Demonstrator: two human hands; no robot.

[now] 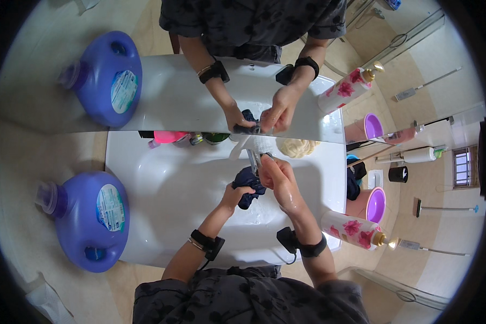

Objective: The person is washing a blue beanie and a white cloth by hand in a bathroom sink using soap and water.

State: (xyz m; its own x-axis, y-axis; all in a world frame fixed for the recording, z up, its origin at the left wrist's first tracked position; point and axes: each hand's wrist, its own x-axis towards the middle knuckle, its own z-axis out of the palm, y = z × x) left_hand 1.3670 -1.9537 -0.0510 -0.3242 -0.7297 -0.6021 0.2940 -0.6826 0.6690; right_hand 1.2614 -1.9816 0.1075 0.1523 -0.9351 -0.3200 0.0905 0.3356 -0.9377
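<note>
My left hand is closed on a bunched, dark navy cloth over the white sink basin. Its thumb and fingers press into the fabric from the left side. My right hand, wet and with curled fingers, grips at the chrome faucet just above the cloth. The hand partly hides the faucet. Under the cloth, water and some suds show on the basin floor. Black bands with small boxes sit on both wrists.
A large purple detergent jug stands left of the basin. On the right rim is a white floral pump bottle. A cream bath puff lies behind the faucet. The mirror reflects both hands. Beyond the rim stands a pink bucket.
</note>
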